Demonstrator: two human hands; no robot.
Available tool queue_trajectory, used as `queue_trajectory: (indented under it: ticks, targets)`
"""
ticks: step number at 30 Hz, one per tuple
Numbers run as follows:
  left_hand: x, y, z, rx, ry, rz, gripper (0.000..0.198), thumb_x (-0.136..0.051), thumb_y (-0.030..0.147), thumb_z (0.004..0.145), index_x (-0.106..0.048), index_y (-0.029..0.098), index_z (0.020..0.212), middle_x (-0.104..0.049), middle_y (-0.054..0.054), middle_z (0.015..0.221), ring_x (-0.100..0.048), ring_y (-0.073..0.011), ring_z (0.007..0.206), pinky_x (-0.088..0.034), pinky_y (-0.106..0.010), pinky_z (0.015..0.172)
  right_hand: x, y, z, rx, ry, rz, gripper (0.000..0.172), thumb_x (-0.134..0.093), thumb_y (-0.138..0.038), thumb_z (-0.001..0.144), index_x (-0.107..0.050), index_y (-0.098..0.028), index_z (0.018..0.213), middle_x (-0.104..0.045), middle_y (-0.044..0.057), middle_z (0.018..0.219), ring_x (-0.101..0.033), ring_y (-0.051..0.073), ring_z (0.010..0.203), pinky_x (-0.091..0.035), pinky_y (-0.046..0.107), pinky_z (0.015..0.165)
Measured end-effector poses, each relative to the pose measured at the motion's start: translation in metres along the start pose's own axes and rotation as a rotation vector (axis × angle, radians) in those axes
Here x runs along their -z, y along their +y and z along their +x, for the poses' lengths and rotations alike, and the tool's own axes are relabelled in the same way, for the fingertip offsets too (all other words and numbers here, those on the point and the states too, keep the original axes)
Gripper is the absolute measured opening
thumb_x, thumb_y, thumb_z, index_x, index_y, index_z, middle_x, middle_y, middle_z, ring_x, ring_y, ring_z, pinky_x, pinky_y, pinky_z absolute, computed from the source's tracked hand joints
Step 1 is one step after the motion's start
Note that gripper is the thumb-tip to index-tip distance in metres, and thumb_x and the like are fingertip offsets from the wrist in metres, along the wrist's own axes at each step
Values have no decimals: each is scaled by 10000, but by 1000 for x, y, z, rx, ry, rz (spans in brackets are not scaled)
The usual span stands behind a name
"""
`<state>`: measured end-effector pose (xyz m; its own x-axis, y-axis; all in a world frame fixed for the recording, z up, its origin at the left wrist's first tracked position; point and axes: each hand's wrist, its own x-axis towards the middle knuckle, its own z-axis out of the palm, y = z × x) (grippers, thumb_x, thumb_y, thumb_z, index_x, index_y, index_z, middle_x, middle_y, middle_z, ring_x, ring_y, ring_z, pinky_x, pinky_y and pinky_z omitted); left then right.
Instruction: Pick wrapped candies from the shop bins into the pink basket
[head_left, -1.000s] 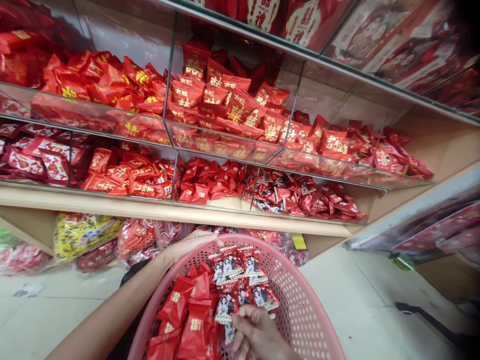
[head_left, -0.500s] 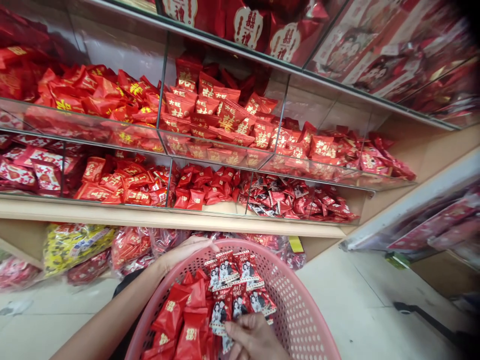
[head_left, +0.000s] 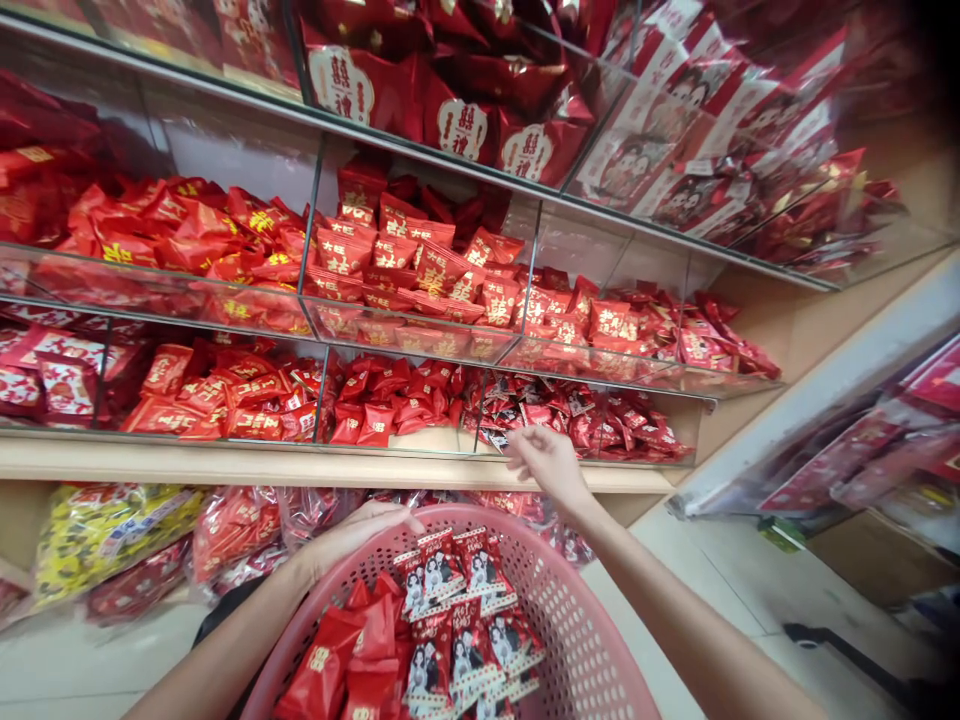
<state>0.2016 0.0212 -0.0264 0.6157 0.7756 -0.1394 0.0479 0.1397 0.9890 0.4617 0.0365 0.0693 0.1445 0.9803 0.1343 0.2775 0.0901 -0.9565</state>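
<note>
A pink plastic basket (head_left: 579, 610) with a perforated wall is in front of me. My left hand (head_left: 358, 532) grips its far left rim, fingers partly hidden behind the edge. Inside, plain red packets with gold print (head_left: 330, 650) lie on the left, and small red packets printed with a couple in black and white (head_left: 469, 640) lie in the middle. Beyond the basket, my right hand (head_left: 547, 465) is raised at the front edge of the lowest shelf bin of couple-printed packets (head_left: 525, 400). Its fingers are loosely bent and apart, with nothing visible in them.
Clear-fronted shelf bins hold several kinds of red packets (head_left: 420, 265). A wooden shelf edge (head_left: 187, 460) runs just beyond the basket. Under it lie a yellow bag (head_left: 112, 535) and bagged red packets (head_left: 236, 525). Tiled floor (head_left: 705, 570) shows at right.
My right hand has left the packets inside the basket and moved up and forward to the lowest shelf bin. My left hand stays on the rim. The view has tilted up slightly.
</note>
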Motion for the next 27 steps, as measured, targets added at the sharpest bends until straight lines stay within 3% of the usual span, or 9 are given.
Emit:
queue_trajectory:
  ticks: [6,13,17,22,27]
  targets:
    - [-1,2,-1,-1,81,76,356,-507,450,798,-712,162,840,-669,-60,946,-563,-231,972,-354,-305,921,-27,-18,70,41,218,-16,275,-643,-430,646,-568,-166,663,-600,30,531,-581,149,458,-415,208,353]
    - [2,0,-3,-20,82,151,373,-479,463,807,-709,174,852,-655,-52,967,-543,-235,996,-339,-324,943,-37,-14,87,-33,315,72,95,-604,-252,667,-565,-167,651,-581,11,471,-586,158,433,-428,226,361]
    - [3,-3,-2,-27,40,111,378,-472,453,818,-696,154,872,-653,-56,962,-556,-229,976,-347,-319,932,-20,-13,72,-33,316,154,113,-587,-269,685,-537,-172,655,-562,-9,477,-581,143,430,-425,219,365]
    - [5,-12,0,-2,20,1,401,-477,464,813,-691,137,901,-643,-77,1023,-562,-234,994,-380,-314,919,12,-11,27,33,293,253,261,-665,-391,645,-542,-173,723,-566,-20,537,-591,138,484,-416,206,380]
    - [6,-18,2,17,7,-167,360,-495,425,811,-689,152,943,-622,-88,1114,-526,-242,1086,-354,-340,968,24,1,-26,20,140,258,342,-623,-498,699,-492,-203,810,-560,-47,467,-504,105,368,-380,209,383]
